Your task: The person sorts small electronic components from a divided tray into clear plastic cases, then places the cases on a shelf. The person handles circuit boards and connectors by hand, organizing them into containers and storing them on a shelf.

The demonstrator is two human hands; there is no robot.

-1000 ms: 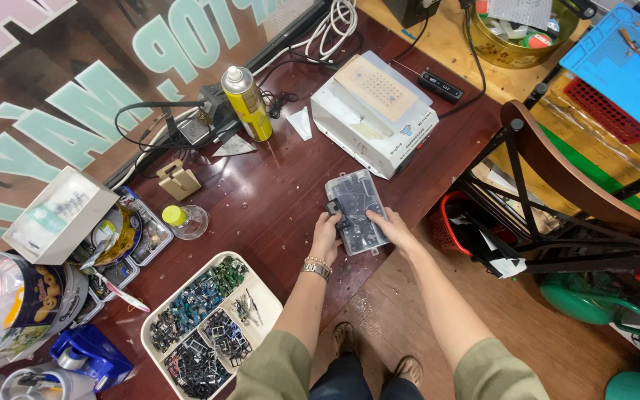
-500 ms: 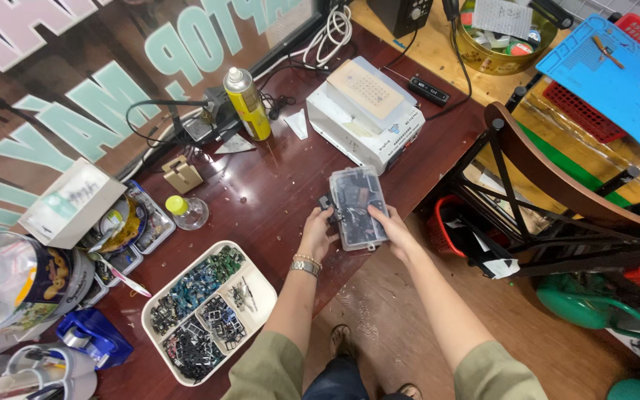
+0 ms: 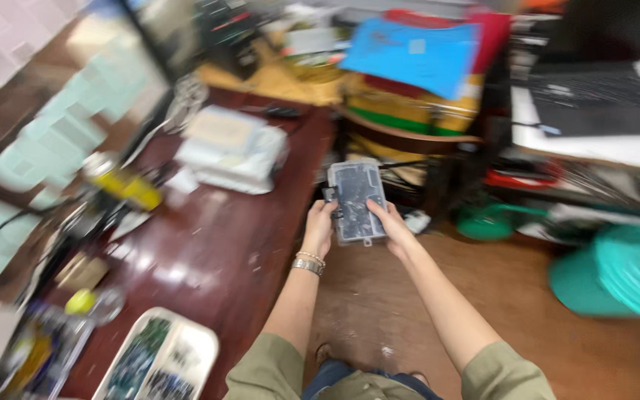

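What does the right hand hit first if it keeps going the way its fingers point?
The right hand already grips the clear plastic case beside the left hand. Past the case, likely the dark chair frame; motion blur leaves depth unclear.

Clear plastic compartment box (image 3: pixel 357 200), flat and rectangular, lid closed, small dark parts dimly visible inside, blurred by motion, held level in the air past the edge of the dark red table, long side pointing away
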